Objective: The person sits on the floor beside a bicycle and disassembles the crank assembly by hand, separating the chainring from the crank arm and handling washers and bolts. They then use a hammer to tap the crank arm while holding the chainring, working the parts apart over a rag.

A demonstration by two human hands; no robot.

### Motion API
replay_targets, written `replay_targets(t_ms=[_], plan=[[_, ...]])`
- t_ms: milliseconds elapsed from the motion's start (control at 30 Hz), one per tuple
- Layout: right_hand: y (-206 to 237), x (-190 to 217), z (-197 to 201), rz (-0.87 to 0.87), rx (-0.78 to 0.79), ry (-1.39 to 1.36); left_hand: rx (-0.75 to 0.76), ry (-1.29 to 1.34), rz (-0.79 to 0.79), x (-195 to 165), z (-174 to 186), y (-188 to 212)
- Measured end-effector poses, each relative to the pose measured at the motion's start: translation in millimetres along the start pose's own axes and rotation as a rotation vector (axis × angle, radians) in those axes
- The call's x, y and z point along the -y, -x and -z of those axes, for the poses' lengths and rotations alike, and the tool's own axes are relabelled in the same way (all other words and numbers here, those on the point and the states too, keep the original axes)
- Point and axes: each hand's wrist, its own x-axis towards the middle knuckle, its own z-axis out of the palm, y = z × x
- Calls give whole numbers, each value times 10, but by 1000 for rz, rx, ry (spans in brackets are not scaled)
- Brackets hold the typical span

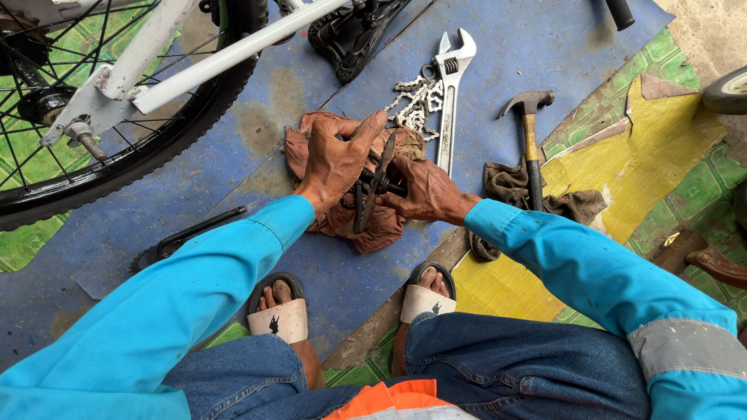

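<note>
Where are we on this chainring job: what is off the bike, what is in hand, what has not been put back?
Off the bike: the chain lies loose on the mat beside the wrench, and a crank arm lies apart. In hand: the left hand and right hand hold the chainring edge-up over the rag. Left: chainring, chain and crank arm are not on the bike. The hammer lies untouched.

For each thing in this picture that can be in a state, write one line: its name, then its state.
chainring: on edge, gripped by both hands over the rag.
left hand: closed on the chainring.
right hand: closed on the chainring.
rag: crumpled on the floor.
chain: off the bicycle, heaped.
adjustable wrench: lying flat, jaws slightly open.
hammer: lying flat, its handle on a dark cloth.
</note>
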Motion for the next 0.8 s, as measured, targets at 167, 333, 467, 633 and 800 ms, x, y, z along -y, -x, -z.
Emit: replay_targets(t_ms=[167,333,467,633,800], plan=[[-1,-37,-32,-82,104,63,-10,-19,-17,5,5,6],[-92,-171,-50,-66,216,-196,-6,-20,-14,-15,17,6],[-112,-188,-49,-133,273,-300,4,-33,-32,-30,14,10],[-31,-121,5,-79,89,-65,7,3,-3,-42,6,-7],[-16,-30,13,9,-25,-60,16,23,2,-51,-3,-5]])
